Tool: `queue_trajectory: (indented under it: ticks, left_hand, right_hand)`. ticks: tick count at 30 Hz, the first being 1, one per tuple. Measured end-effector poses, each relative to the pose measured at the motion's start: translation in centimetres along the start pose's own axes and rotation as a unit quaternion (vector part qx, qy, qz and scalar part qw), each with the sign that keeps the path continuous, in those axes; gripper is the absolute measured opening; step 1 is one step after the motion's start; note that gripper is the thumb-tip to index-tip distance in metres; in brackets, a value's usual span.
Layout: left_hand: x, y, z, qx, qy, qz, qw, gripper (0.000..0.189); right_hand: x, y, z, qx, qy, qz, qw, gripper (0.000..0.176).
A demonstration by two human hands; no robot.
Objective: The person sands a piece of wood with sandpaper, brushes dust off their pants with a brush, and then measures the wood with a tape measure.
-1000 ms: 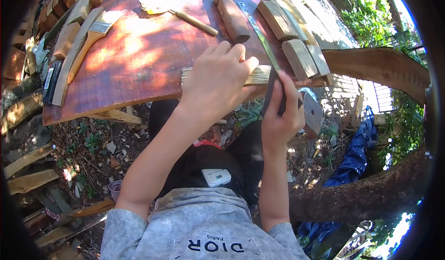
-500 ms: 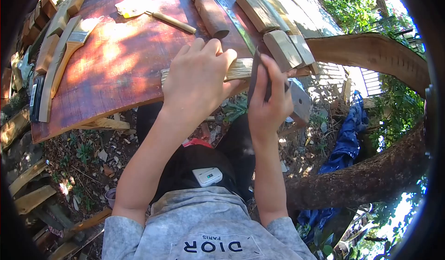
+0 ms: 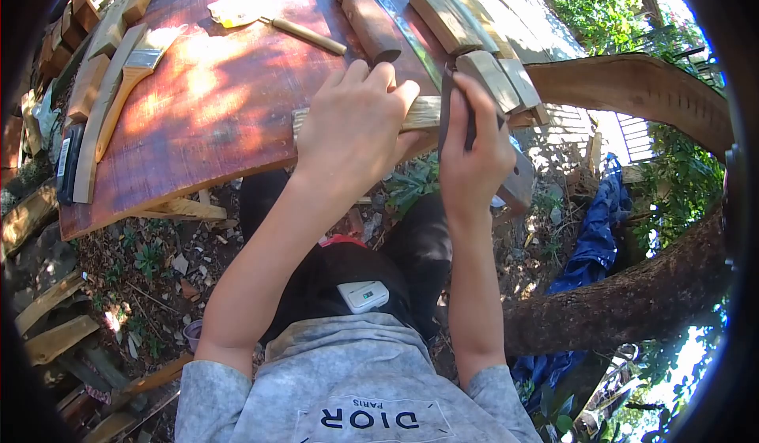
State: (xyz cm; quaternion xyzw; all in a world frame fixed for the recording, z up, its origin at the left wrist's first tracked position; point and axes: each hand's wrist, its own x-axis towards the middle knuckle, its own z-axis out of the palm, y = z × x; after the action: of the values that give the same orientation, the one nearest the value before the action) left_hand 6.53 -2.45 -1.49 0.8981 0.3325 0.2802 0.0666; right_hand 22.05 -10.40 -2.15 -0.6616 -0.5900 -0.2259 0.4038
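My left hand (image 3: 348, 123) is closed over a short pale wooden stick (image 3: 425, 113) lying along the near edge of the reddish table. Its fingers wrap over the top, and the thumb is partly hidden. At the stick's right end, my right hand (image 3: 476, 154) pinches a dark, thin folded sheet (image 3: 445, 107) that looks like sandpaper. The sheet stands upright against that end; whether it touches is hard to tell. Just beyond my left hand lies a wooden mallet (image 3: 368, 20), with a metal ruler (image 3: 411, 40) to its right.
Wooden blocks (image 3: 443, 20) line the table's right side. A paintbrush (image 3: 130, 87) and a wood strip (image 3: 103, 139) lie on the left, near a wooden-handled tool (image 3: 308, 36). A curved plank (image 3: 632, 87) juts out at right, above a tree trunk (image 3: 617, 297) and blue tarp (image 3: 593, 237).
Both hands, the stick and the dark sheet have shifted slightly to the right. The whole view has also moved a little. Both grips stay the same.
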Motion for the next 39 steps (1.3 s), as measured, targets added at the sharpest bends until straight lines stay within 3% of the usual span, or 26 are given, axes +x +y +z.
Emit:
queue_trajectory:
  ticks: [3,7,11,15,19,20,24,28,31,35,39]
  left_hand:
    - [0.0,-0.1,0.4,-0.01,0.014,-0.001,1.0,0.048]
    - [0.3,-0.3,0.2,-0.009,0.016,0.007,1.0,0.047]
    - [0.1,-0.2,0.4,0.009,0.008,0.009,1.0,0.046]
    - [0.2,-0.1,0.5,-0.005,0.006,0.003,1.0,0.046]
    - [-0.2,-0.3,0.6,-0.002,0.01,0.023,1.0,0.041]
    - [0.0,-0.3,0.7,-0.004,0.019,0.024,1.0,0.038]
    - [0.4,-0.3,0.2,-0.009,0.002,0.017,1.0,0.039]
    - [0.0,-0.3,0.4,-0.006,-0.011,0.032,0.999,0.044]
    - [0.1,-0.3,0.3,-0.012,-0.006,0.026,1.0,0.044]
    - [0.3,-0.4,0.1,-0.019,-0.021,0.025,0.999,0.043]
    - [0.3,-0.2,0.7,-0.005,0.008,0.039,0.999,0.041]
  right_hand:
    - [0.0,0.2,0.8,-0.003,0.045,-0.001,0.999,0.022]
    - [-2.4,-0.4,-0.3,0.012,0.034,-0.018,0.999,0.021]
    - [0.9,0.5,1.6,-0.01,0.052,0.003,0.999,0.022]
    - [-3.0,-0.3,-0.1,0.013,0.03,0.009,0.999,0.022]
    - [0.9,0.4,1.1,0.016,0.023,-0.002,1.0,0.022]
    - [1.6,-0.4,1.0,0.002,-0.015,0.07,0.997,0.019]
    - [-2.6,-0.2,0.1,0.01,0.05,-0.02,0.998,0.022]
    - [0.2,-0.1,0.4,-0.004,0.011,0.027,1.0,0.022]
    - [0.0,0.5,0.9,-0.01,0.044,0.009,0.999,0.022]
    - [-2.2,0.2,-0.9,0.004,-0.002,-0.02,1.0,0.022]
    - [1.4,0.4,0.7,-0.012,-0.025,0.043,0.999,0.023]
